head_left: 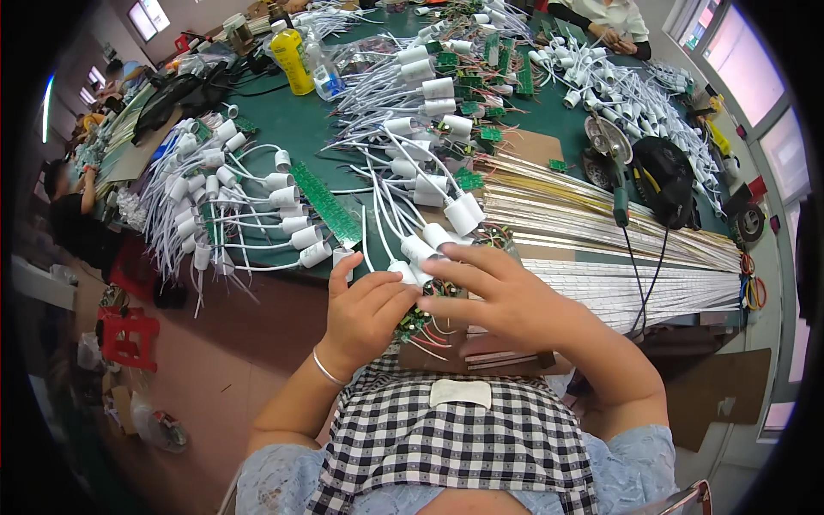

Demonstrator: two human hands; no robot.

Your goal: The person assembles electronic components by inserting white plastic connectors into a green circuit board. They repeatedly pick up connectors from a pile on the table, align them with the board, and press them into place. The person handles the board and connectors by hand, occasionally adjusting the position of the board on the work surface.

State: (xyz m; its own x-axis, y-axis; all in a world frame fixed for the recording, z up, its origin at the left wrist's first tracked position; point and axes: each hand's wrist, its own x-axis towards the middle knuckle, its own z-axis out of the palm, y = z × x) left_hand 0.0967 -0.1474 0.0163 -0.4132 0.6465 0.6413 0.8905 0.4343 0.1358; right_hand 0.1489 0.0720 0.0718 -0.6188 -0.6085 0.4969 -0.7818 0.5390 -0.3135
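Note:
My left hand (367,313) is closed, its fingertips pinching a white plastic cylinder (402,272) with a white cable at the table's near edge. Just right of it, my right hand (515,296) reaches over the same bunch with fingers outstretched and apart; its fingertips lie close to the cylinders, and contact is hard to make out. Another white cylinder (463,213) stands out beyond my right fingers. Small green circuit boards (416,324) with red and white wires show beneath my hands, partly hidden. A long green circuit board panel (326,204) lies beyond my left hand.
Cabled white cylinders (193,184) are heaped at left, with more (429,90) ahead. Light strips (601,287) cover the right side, beside a dark green corded tool (620,202) and a black bag (665,180). A yellow bottle (292,58) stands far off. A co-worker (614,26) sits opposite.

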